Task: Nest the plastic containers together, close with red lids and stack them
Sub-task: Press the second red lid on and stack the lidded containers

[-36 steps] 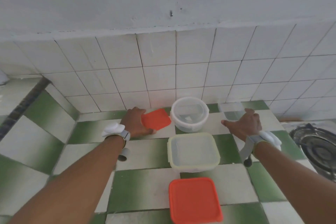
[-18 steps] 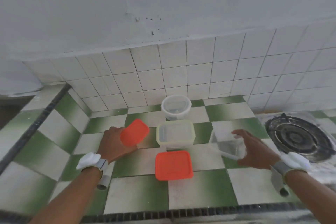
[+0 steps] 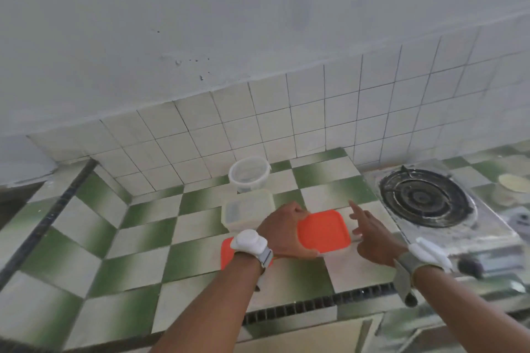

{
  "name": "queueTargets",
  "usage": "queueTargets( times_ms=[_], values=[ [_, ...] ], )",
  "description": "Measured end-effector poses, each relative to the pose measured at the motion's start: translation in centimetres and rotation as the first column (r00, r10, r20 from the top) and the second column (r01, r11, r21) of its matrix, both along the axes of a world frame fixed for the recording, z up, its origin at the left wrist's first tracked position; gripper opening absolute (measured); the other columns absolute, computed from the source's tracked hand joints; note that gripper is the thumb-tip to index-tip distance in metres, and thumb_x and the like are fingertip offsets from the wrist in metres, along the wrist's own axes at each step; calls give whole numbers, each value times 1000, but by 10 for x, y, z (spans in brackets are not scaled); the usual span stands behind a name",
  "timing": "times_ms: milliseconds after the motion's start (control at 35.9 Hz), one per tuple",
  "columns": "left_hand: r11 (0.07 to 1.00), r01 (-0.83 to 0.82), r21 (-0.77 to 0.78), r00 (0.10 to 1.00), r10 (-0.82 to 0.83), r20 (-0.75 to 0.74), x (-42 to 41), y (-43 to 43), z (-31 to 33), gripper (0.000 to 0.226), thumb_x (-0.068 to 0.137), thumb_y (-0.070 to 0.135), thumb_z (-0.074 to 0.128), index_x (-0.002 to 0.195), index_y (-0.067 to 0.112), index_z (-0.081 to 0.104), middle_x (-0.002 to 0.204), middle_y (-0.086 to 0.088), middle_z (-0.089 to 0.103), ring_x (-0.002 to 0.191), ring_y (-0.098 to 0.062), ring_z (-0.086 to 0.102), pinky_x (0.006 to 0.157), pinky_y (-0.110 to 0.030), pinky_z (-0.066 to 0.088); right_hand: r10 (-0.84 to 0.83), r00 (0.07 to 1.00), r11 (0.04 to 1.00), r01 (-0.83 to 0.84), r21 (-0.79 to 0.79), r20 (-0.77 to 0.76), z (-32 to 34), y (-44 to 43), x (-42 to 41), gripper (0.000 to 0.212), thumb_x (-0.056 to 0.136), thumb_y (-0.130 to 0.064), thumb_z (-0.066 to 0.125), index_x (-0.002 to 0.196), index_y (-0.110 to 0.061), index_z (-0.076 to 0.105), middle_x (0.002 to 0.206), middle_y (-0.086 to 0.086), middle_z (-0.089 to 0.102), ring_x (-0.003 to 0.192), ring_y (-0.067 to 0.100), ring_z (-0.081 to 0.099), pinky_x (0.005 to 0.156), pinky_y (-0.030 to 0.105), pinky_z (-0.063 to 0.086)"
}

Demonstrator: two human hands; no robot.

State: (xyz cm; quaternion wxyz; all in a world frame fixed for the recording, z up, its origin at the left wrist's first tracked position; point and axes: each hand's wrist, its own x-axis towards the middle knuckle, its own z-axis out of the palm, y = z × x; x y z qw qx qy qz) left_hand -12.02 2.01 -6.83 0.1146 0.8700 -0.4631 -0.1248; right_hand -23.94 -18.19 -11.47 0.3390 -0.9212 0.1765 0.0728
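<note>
I see a counter of green and white ceramic tiles, smooth with a dull sheen. The red lid looks like smooth matt plastic. The round container is clear plastic; the square container is cloudy, faintly yellowed plastic. The stove burner is dark, rough metal on a dull scuffed plate. The wall tiles look glazed.
</note>
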Motion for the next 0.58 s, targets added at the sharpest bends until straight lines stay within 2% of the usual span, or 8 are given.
queueTargets(
  times_ms=[83,167,278,362,445,529,584],
  values=[
    [1000,1,20,1000,-1,4,-6,-12,-12,84,67,54,87,138,19,58,129,-6,55,116,-25,58,99,-38,52,-97,995,994,97,59,-2,-5,-5,-8,72,88,2,50,154,-10,23,142,15,51,121,30,58,101,37,46],
    [999,-15,35,1000,15,4,-9,-19,-19,85,68,51,88,139,16,57,131,-7,54,119,-26,53,101,-39,50,-178,984,974,173,144,17,-8,-8,-12,49,94,-10,51,143,-12,47,136,12,60,118,29,59,102,43,47],
    [997,-63,34,998,64,-18,-6,-20,-24,87,68,49,89,141,15,55,136,-8,53,124,-26,48,105,-36,46,-199,979,976,193,100,52,1,7,-6,37,99,-25,47,130,-14,63,128,9,66,112,29,63,99,44,49],
    [993,-104,55,992,107,-64,-5,-19,-26,94,71,51,87,148,15,49,141,-9,50,128,-27,51,105,-34,43,-258,963,963,250,97,80,1,14,1,32,98,-26,48,114,-14,73,115,11,73,93,33,70,89,46,55],
    [990,-125,73,988,130,-79,-5,-19,-27,96,71,54,87,150,15,47,140,-12,51,127,-29,51,105,-36,44,-310,950,948,304,96,50,0,14,9,33,93,-27,51,117,-22,72,114,7,75,87,30,74,89,39,56],
    [989,-133,68,987,138,-86,-5,-19,-27,95,71,53,88,149,14,48,139,-12,51,127,-29,50,105,-36,45,-351,936,928,345,143,18,4,14,12,32,89,-23,52,113,-25,73,101,4,78,62,20,75,69,24,56],
    [990,-125,68,986,131,-100,-6,-19,-26,97,67,54,87,147,14,50,138,-12,51,126,-29,50,105,-36,45,-352,936,920,347,184,-3,6,11,13,34,85,-19,52,111,-25,74,92,2,79,52,15,74,67,22,56]
  ],
)
